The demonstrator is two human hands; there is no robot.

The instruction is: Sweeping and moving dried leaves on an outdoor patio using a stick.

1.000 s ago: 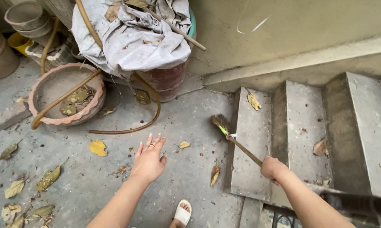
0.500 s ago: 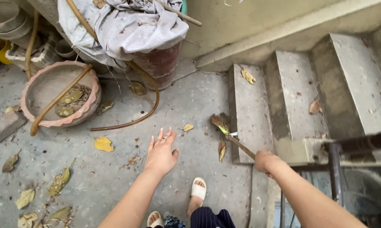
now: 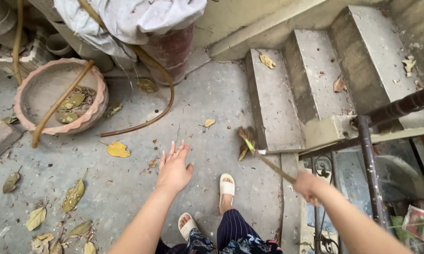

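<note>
Likely a home yard; clay pots [image 3: 56, 96]; concrete steps [image 3: 287, 89].

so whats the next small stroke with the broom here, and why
Probably a short drag of the broom toward the open floor. Its bristle head sits at the foot of the lowest step, right on a dry leaf, gripped by the right hand. The left hand hangs free, fingers spread.

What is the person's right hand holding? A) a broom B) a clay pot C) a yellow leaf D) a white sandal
A: the right hand grips the thin stick handle of a broom, whose bristly head rests on the concrete floor by the bottom step, while the left hand is spread open and holds nothing.
</note>
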